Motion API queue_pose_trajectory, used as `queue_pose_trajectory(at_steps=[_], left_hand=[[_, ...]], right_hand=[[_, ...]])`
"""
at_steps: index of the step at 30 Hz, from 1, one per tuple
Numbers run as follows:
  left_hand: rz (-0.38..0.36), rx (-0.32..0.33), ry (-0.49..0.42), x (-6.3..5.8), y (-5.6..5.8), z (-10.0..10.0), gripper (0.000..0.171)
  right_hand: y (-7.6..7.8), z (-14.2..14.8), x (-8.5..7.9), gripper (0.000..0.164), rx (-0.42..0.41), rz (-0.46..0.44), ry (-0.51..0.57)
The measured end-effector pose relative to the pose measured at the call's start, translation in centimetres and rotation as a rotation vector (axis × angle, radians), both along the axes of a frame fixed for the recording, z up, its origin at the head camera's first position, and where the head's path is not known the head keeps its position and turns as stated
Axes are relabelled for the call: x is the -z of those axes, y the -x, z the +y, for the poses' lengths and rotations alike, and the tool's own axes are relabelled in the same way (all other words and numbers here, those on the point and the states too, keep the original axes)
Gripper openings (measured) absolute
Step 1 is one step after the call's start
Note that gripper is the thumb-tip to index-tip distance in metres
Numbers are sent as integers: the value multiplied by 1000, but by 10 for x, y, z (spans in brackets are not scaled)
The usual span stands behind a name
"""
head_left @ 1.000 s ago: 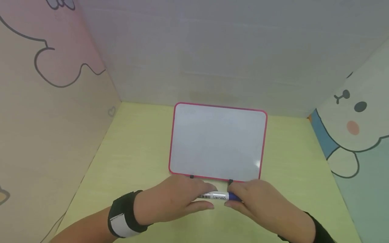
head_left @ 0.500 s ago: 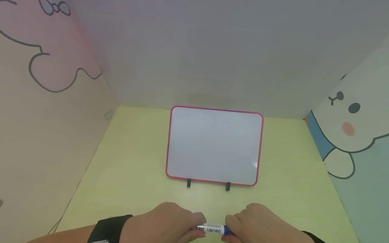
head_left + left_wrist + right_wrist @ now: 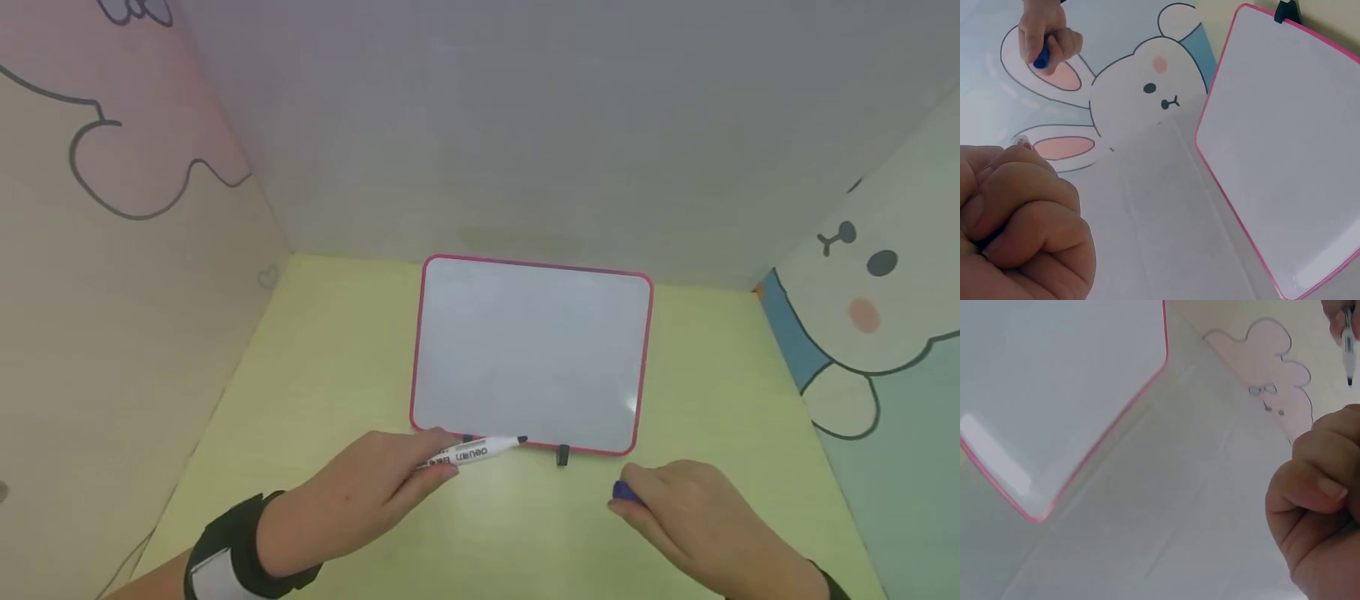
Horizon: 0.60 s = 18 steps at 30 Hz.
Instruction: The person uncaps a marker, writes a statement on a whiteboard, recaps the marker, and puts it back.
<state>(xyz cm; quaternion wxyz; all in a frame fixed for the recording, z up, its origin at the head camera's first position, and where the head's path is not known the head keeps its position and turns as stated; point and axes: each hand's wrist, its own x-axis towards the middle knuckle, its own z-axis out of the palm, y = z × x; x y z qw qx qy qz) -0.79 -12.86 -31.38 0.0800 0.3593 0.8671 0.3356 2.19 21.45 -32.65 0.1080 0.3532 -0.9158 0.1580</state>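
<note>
My left hand [image 3: 360,492] grips a white whiteboard marker [image 3: 468,451] by its barrel. The marker's dark tip is bare and points right, overlapping the bottom edge of the whiteboard [image 3: 532,350] in the head view. Off to the right, my right hand [image 3: 697,508] pinches the blue marker cap [image 3: 624,492], apart from the marker. In the left wrist view the cap [image 3: 1042,59] pokes out of the right hand's curled fingers. The right wrist view shows the marker [image 3: 1349,353] tip-down, while the cap is hidden there behind the fingers [image 3: 1310,487].
The whiteboard has a pink rim and stands toward the back of the pale yellow table [image 3: 337,358]. Small black feet [image 3: 562,455] stick out under its lower edge. A plain grey wall [image 3: 525,125] closes the back, with cartoon-printed panels [image 3: 862,333] at both sides.
Half a second ago both hands held the capped marker together, low and near the person. The cap has since come off; the left hand moved left and up, the right hand right and up.
</note>
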Motion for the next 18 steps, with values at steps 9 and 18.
queue_pose_trajectory(at_steps=[9, 18], left_hand=[[-72, -2, -43, 13, 4, 8, 18], [-104, 4, -65, 24, 3, 11, 18]], right_hand=[[5, -13, 21, 26, -39, -52, 63], [6, -11, 22, 21, 25, -111, 21]])
